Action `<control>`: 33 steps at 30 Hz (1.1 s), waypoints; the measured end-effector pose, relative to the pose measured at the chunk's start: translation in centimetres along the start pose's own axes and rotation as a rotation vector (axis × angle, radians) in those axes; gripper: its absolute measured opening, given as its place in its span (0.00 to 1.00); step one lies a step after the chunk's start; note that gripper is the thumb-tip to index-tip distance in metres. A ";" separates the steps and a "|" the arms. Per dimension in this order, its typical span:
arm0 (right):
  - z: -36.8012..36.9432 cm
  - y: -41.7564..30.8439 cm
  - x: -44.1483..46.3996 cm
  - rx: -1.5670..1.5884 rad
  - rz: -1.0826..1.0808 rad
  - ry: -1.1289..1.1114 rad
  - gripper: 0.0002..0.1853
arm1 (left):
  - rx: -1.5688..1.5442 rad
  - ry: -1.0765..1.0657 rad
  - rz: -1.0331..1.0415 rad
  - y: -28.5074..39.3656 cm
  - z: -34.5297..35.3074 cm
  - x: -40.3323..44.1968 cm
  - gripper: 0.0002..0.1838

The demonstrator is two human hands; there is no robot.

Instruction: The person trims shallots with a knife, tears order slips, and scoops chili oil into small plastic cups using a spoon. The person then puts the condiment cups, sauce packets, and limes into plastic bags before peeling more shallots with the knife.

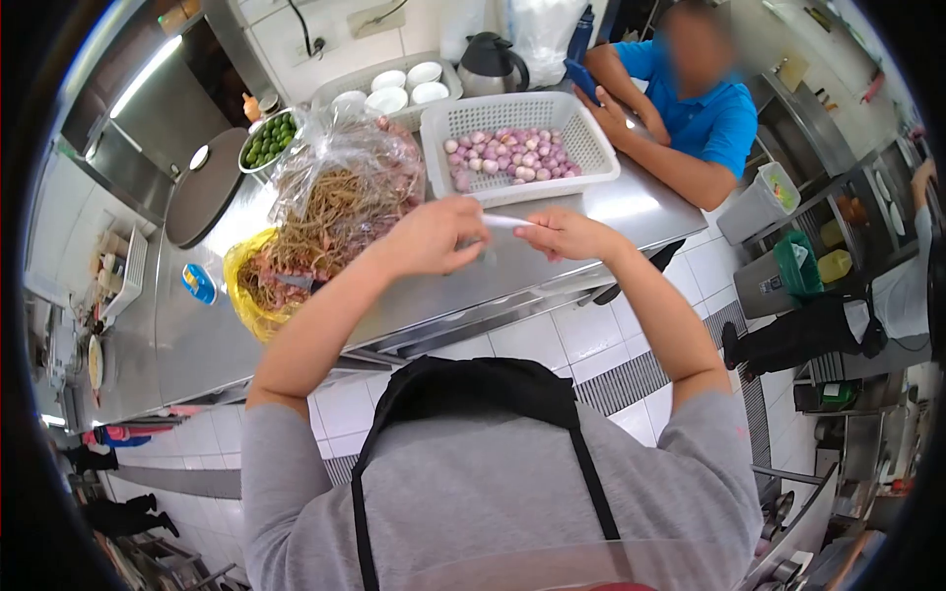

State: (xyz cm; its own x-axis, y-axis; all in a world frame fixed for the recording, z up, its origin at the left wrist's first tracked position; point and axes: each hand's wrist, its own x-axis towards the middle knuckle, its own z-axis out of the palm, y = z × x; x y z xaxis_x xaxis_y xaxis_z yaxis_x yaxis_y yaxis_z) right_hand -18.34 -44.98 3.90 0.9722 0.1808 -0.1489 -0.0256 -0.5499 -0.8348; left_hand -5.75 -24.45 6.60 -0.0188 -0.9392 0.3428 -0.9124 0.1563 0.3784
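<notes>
My right hand pinches a slim white object, which looks like a handle; its exact kind does not show. At the object's other end is my left hand, its fingers curled, and what they hold is hidden. Both hands are above the near edge of the steel table, in front of a white perforated basket of peeled shallots. To the left of my left hand lies a clear plastic bag with dry, stringy roots and unpeeled shallots. A yellow bag sits under its near end.
Behind are a bowl of green limes, a tray with white bowls and a steel jug. A round dark lid and a blue packet lie left. A person in a blue shirt leans on the table's right end, holding a phone.
</notes>
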 end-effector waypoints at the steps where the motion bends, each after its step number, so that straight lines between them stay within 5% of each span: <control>1: 0.1 0.5 -0.6 0.221 0.062 0.047 0.21 | -0.022 0.036 -0.043 -0.4 -0.1 1.5 0.04; 2: 0.6 0.8 -1.1 0.210 0.062 0.064 0.21 | -0.017 0.041 -0.023 -1.4 0.0 3.3 0.04; 4: 2.5 0.3 -1.4 0.800 -0.049 0.354 0.19 | -0.077 0.041 -0.001 -3.1 0.1 7.1 0.05; 7: 4.2 -2.7 -1.3 1.414 -0.492 0.418 0.16 | -0.312 0.064 -0.093 -1.2 -0.5 11.8 0.07; 8: 4.8 -4.5 -1.3 1.408 -0.505 0.431 0.16 | -0.432 0.055 -0.117 0.7 -1.1 13.1 0.08; 10: 6.0 -7.7 -1.5 1.753 -0.887 0.106 0.15 | -0.666 0.040 -0.081 5.6 -2.4 14.7 0.10; 11: 5.8 -8.3 -1.0 1.754 -0.895 0.121 0.15 | -0.777 0.041 -0.018 7.8 -3.3 14.9 0.10; 13: 4.0 -8.9 0.1 1.391 -1.257 -0.253 0.14 | -0.829 -0.139 0.047 11.5 -6.3 14.2 0.09; 14: 2.5 -8.4 -0.2 1.398 -1.257 -0.246 0.14 | -0.833 -0.145 0.042 12.0 -7.3 13.7 0.09; 16: -2.7 -6.4 -2.3 0.865 -1.034 -0.087 0.07 | -0.702 -0.551 0.141 11.8 -9.1 12.2 0.07; 17: -4.9 -5.5 -2.8 0.606 -0.917 -0.023 0.06 | -0.442 -0.414 0.520 11.0 -9.2 11.9 0.06; 18: -5.9 -5.2 -2.5 0.350 -0.793 0.033 0.08 | -0.443 -0.403 0.496 10.3 -9.0 10.9 0.06; 19: -6.3 -5.9 -1.8 0.363 -0.795 0.006 0.08 | -0.049 -0.235 0.422 9.6 -8.6 9.6 0.06; 20: -6.4 -6.8 -1.4 0.122 -0.725 0.205 0.07 | 0.339 -0.078 0.331 8.8 -7.9 8.3 0.07; 22: -5.2 -6.8 0.0 -0.100 -0.650 0.385 0.06 | 0.328 0.011 0.267 5.3 -5.7 7.1 0.07; 24: -3.0 -5.4 2.5 -0.270 -0.574 0.752 0.10 | -0.675 0.206 -0.416 2.7 -3.7 5.6 0.08; 25: -1.7 -4.6 4.0 -0.412 -0.663 0.908 0.08 | -0.672 0.214 -0.435 1.8 -2.2 4.8 0.08; 27: 1.0 -3.7 5.7 -0.455 -0.635 1.015 0.07 | -0.665 0.701 -0.421 0.4 1.0 3.5 0.08; 29: 3.5 -3.2 7.5 -0.520 -0.611 1.252 0.05 | -0.677 0.814 -0.473 -0.9 2.9 2.3 0.08; 33: 6.4 -1.9 9.0 -0.564 -0.576 1.273 0.04 | -0.534 0.965 -0.547 -2.3 5.1 0.1 0.08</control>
State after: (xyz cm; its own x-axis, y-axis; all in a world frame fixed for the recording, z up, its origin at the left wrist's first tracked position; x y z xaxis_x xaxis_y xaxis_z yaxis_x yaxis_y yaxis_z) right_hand -11.03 -37.09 0.77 0.3727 -0.1703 0.9122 0.2217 -0.9382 -0.2657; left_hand -5.74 -26.47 1.37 0.8301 -0.3453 0.4378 -0.4190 0.1318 0.8984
